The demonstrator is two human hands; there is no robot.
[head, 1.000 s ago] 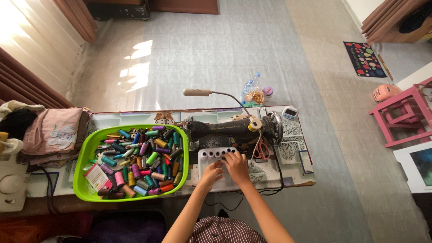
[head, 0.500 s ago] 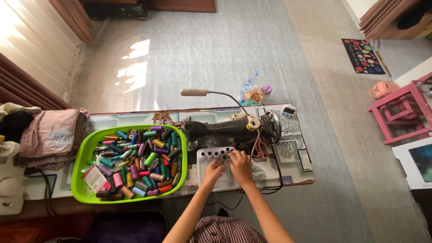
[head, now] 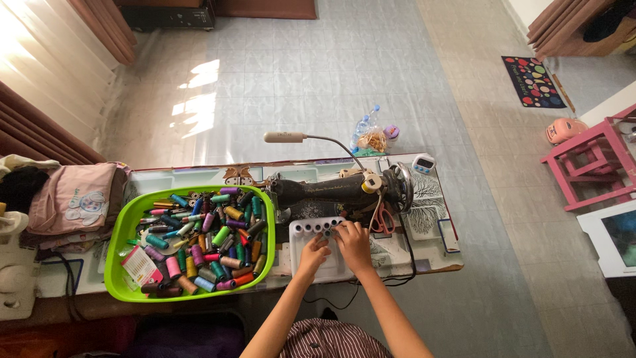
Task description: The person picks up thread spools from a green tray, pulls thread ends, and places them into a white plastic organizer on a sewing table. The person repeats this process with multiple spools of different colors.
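While the green basin of thread spools waits left of the white tray, both hands — left hand, right hand — rest side by side on it, settling grey spools along its far edge — grip unclear; another spool seems next

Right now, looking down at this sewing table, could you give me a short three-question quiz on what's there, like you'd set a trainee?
1. True or false: the green tub holds many coloured thread spools.
2. Where do both hands rest? A) in the green tub B) on the white tray C) on the pink stool
3. Fill in: the black sewing machine stands just ____ the white tray, on its far side from the person.

Key:
1. True.
2. B: left hand and right hand both lie on the tray, by its row of spools along the far edge.
3. Behind.
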